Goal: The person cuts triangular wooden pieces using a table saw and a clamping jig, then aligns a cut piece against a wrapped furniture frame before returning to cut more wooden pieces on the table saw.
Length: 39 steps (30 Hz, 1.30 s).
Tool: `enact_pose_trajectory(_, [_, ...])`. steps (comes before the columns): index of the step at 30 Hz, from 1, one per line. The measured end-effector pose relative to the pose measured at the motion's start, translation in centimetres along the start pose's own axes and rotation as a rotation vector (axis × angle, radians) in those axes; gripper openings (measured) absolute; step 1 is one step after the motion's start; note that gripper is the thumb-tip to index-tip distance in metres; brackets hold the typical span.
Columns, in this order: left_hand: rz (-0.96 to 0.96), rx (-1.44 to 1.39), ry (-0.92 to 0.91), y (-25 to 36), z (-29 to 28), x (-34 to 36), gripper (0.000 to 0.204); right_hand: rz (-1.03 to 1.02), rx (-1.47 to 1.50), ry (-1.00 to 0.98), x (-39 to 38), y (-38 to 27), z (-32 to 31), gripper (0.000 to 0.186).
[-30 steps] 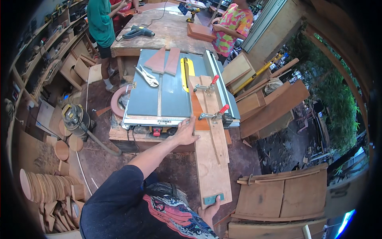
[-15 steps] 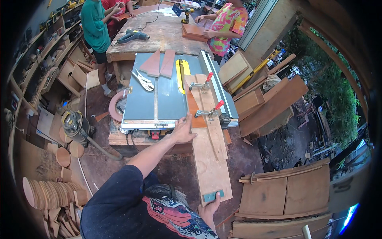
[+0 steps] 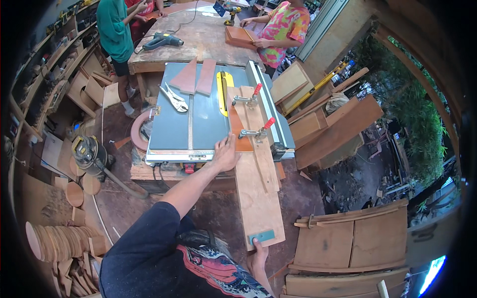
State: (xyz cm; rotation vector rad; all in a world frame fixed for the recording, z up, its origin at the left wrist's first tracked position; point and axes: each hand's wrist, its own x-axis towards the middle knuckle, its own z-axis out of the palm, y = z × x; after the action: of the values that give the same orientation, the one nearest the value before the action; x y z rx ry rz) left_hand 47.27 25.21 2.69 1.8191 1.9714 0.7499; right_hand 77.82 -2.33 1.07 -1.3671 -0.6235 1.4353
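left hand (image 3: 226, 153): fingers stretched forward, fairly close together, not wrapped around anything; fingertips at the left edge of an orange-brown wood piece (image 3: 242, 143), thumb by the edge of a long plywood board (image 3: 258, 201). exact fingertip contact can't tell. right hand (image 3: 258, 256): pinches the board's near end, thumb on top against a green block (image 3: 261, 236), other fingers hidden underneath.

orange-brown piece sits on the far part of the board, beside a narrower wood strip (image 3: 264, 161). two toggle clamps with red handles on the strip, far clamp (image 3: 246, 100) and near clamp (image 3: 254, 133), both reaching left over the piece. board's far part is on the grey saw table (image 3: 171, 129), between the yellow insert (image 3: 222, 94) and the fence (image 3: 263, 94); near part sticks out past the table's front edge.

left on the table: locking pliers (image 3: 175, 100), plus two reddish offcuts, one triangular (image 3: 185, 77), one longer (image 3: 206, 77).

beyond: wooden workbench (image 3: 203, 44) with heat gun (image 3: 164, 40), drill (image 3: 231, 16) and stacked brown boards (image 3: 240, 36); a person in a tie-dye shirt (image 3: 288, 27) touches the stack. person in a green shirt (image 3: 112, 30) at the bench's left. shop vacuum (image 3: 89, 151) on the floor, left.
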Motion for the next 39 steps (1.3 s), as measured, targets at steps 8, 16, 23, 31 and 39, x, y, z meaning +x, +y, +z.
enact_pose_trajectory(8, [-0.035, -0.018, 0.051, -0.6, 0.4, 1.6, 0.085, 0.142, -0.908, -0.342, 1.5, -7.4, -2.9, 0.05])
enact_pose_trajectory(16, [-0.045, 0.052, 0.16, -1.0, -1.0, 3.4, 0.083, -0.856, -1.734, -0.523, 2.0, -14.5, 1.6, 0.077])
enact_pose_trajectory(23, [-0.087, 0.083, 0.161, -0.7, -1.3, 3.7, 0.08, -1.04, -1.765, -0.824, 5.4, -15.5, 5.4, 0.086])
enact_pose_trajectory(31, [-0.119, 0.087, 0.171, -1.3, -1.4, 5.3, 0.08, -0.957, -1.974, -1.039, 8.3, -16.0, 9.5, 0.098])
enact_pose_trajectory(39, [-0.177, 0.03, 0.178, -1.5, -1.7, 6.3, 0.079, -1.061, -2.011, -1.049, 10.1, -15.3, 10.9, 0.1])
